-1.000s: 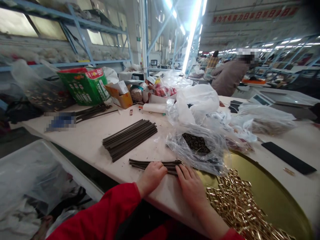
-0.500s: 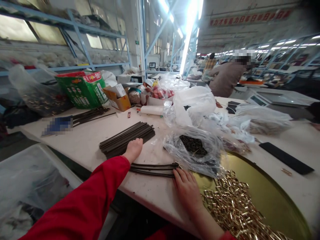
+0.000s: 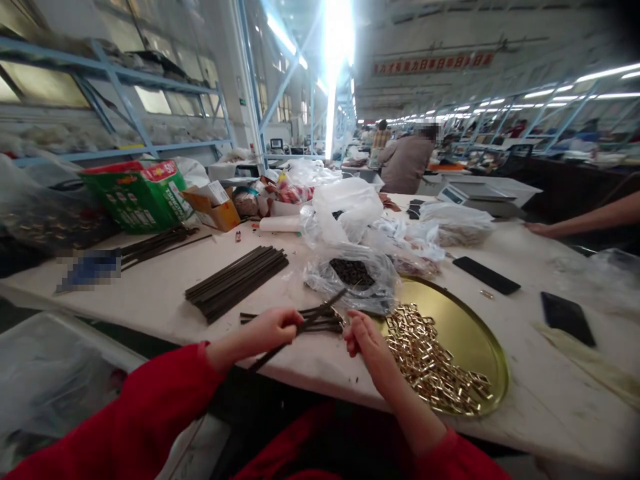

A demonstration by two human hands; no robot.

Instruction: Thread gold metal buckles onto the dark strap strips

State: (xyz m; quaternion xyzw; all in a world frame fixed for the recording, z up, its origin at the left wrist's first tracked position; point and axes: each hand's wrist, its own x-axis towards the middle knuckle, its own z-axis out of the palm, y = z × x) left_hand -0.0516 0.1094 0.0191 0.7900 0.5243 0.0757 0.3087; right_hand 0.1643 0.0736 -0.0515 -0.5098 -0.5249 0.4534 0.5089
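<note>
My left hand [image 3: 274, 329] is closed on one thin dark strip [image 3: 320, 310] that slants up to the right above the table edge. My right hand [image 3: 364, 337] is pinched shut beside the strip's far end; what it holds is too small to make out. A small bundle of dark strips [image 3: 280, 318] lies on the table just behind my hands. A larger pile of dark strips [image 3: 235, 281] lies further left. A round gold tray [image 3: 467, 333] with several small brass clips [image 3: 425, 353] sits right of my right hand.
A clear bag of dark small parts [image 3: 354, 275] lies behind the tray. A green carton [image 3: 137, 195], cardboard box [image 3: 213, 205] and plastic bags crowd the back. Two black phones [image 3: 486, 275] [image 3: 567, 317] lie right. Another person's arm [image 3: 585, 220] reaches in; a person [image 3: 406, 163] stands far off.
My left hand came back from the large pile with one strip lifted off the table. My right hand rose from the small bundle into a pinch. The camera tilted, showing more table to the right.
</note>
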